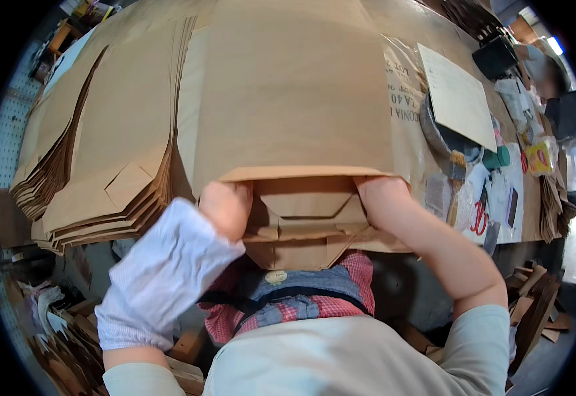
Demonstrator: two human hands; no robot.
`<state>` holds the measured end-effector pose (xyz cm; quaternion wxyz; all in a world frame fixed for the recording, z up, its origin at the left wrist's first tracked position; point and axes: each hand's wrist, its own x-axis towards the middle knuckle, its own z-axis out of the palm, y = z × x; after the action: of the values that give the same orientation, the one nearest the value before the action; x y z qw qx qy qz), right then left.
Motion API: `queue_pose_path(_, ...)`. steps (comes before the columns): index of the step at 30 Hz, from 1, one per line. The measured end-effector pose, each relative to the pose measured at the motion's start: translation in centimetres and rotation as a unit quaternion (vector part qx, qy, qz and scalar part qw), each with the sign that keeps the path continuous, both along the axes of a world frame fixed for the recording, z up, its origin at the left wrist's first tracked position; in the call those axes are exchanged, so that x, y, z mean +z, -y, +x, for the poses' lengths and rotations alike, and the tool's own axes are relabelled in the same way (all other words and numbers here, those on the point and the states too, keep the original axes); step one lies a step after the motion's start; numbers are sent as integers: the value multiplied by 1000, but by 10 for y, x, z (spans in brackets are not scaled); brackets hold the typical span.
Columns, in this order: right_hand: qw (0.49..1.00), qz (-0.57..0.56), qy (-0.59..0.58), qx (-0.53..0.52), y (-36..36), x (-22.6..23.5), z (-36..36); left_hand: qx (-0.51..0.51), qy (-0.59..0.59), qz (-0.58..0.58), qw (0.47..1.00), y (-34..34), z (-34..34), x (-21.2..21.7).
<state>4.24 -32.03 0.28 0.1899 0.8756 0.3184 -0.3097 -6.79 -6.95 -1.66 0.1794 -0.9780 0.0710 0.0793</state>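
A large brown paper bag (pixel 294 92) lies lengthwise on the table in front of me, its near end spread open toward my body. Folded flaps with slanted creases (pixel 301 206) show inside that opening. My left hand (pixel 227 206) reaches into the left corner of the opening, and a pale checked sleeve cover wraps its forearm. Into the right corner goes my right hand (pixel 382 190), its forearm bare. Both hands touch the bag's edges from within. The paper hides the fingers of each hand, so their grip does not show.
Stacks of flat brown bags (pixel 113 145) lie on the left of the table (pixel 199 14). To the right are a basin (pixel 436 135) under a pale board (pixel 456 99), a brush (pixel 456 168), red-handled scissors (pixel 479 218) and a green lid (pixel 497 158). A person (pixel 549 76) is at the far right.
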Motion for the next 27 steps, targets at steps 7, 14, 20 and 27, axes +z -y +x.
queue_pose_path(7,990,128,47,-40,7,23,-3,143,-136,-266,943,-8,24,45)
queue_pose_path(14,913,379,-128,82,13,37,-12,85,-176,-512,837,-34,26,23)
queue_pose_path(20,940,326,-63,-81,-12,18,22,108,-163,-451,871,-27,31,34)
queue_pose_path(27,839,531,117,1,31,25,-14,151,-74,-477,862,-13,27,11)
